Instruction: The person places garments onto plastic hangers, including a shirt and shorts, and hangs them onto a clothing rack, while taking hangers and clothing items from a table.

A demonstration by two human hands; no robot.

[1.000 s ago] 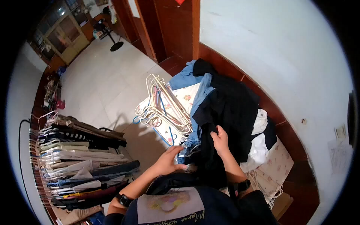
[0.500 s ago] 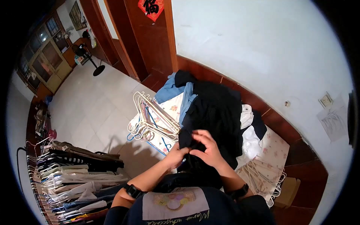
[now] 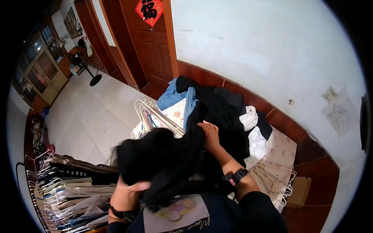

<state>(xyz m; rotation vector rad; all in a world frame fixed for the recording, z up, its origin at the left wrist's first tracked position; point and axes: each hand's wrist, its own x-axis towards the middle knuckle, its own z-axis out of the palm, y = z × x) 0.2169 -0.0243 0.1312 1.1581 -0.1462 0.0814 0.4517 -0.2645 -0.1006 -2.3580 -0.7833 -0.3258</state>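
"Two groups of clothes show; what holds the larger?"

"That's the rack at lower left, packed with hung clothes: brown, pale, striped and blue pieces, side by side."

"And the other?"

"It's on the desk, over a floral cover. A dark pile fills the middle, with blue denim at its far end and white clothes along its right side."

"Where's the black garment?"

"Raised in front of the person's torso, bunched over the left hand and reaching across to the right hand."

"How's the grip?"

"Left thumb lies against the cloth, but its fingers are covered, so I can't tell. Right fingers bend onto the fabric; its thumb is hidden, so I can't tell whether they pinch."

"Anything in the cardboard box?"

"I can't see inside. It sits just beside the desk, near the pale hangers. More hangers lie left of the pile, partly behind the black garment."
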